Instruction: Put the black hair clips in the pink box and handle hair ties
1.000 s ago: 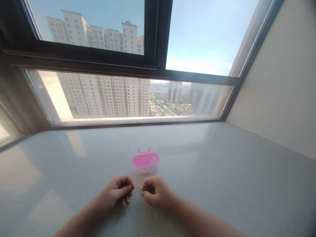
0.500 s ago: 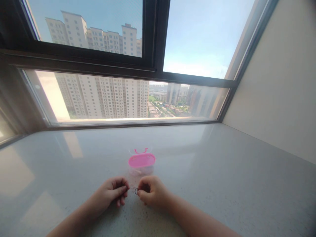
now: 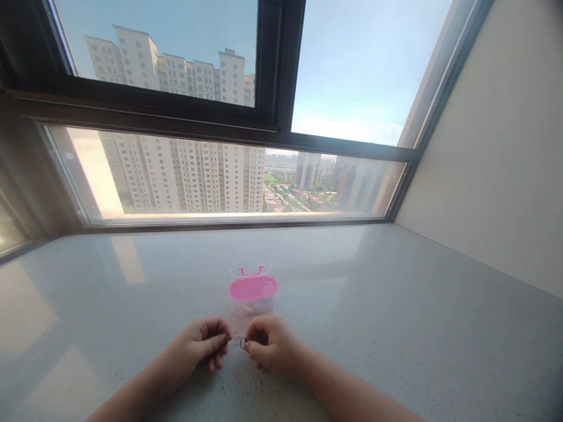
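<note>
Both hands rest on a pale stone windowsill, close together near its front. My left hand is curled, fingertips pinched on something tiny and dark that I cannot make out. My right hand is also curled and pinches a small dark ring between thumb and forefinger. The two pinches nearly touch. Just beyond the hands stands a small clear plastic box with a pink lid and a pink handle; its lid is on.
A large dark-framed window runs along the back of the sill, with tower blocks outside. A beige wall closes the right side. The sill stretches wide to the left and right of the hands.
The hands have moved slightly closer together and the view has shifted a little; the pinches on the small ring stay the same. The box has not moved.
</note>
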A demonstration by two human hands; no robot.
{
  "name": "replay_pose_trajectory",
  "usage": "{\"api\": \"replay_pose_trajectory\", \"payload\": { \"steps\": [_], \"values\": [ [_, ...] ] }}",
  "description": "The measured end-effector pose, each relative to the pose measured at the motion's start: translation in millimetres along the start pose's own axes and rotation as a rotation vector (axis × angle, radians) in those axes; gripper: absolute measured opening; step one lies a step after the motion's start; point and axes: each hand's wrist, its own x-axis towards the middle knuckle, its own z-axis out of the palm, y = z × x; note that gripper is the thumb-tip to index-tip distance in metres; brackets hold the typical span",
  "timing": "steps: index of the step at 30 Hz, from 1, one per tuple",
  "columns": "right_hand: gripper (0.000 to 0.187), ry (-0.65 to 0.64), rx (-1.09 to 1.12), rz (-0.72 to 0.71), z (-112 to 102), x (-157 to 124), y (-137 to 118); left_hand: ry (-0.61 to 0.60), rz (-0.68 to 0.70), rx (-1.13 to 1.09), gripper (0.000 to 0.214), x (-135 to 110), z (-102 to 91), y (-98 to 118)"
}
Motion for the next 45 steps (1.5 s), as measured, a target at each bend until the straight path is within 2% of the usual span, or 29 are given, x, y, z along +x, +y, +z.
{"api": "replay_pose_trajectory", "payload": {
  "steps": [10, 18, 27, 45],
  "values": [
    [0.008, 0.008, -0.011, -0.013, 1.1, -0.5, 1.1, 0.0, -0.012, -0.035, 0.021, -2.9, 3.7, 5.2],
    [0.008, 0.011, -0.002, 0.002, -0.8, -0.7, -1.1, -0.023, -0.013, -0.026, 0.014, -0.2, 1.9, 1.5],
    [0.006, 0.003, -0.006, 0.019, 0.3, -1.6, -2.0, -0.009, -0.037, -0.021, 0.013, -4.6, 5.3, 9.0],
    [0.005, -0.004, -0.012, 0.006, -0.6, -2.1, -3.8, -0.008, -0.025, -0.006, 0.015, -2.8, 4.5, 5.5]
  ]
}}
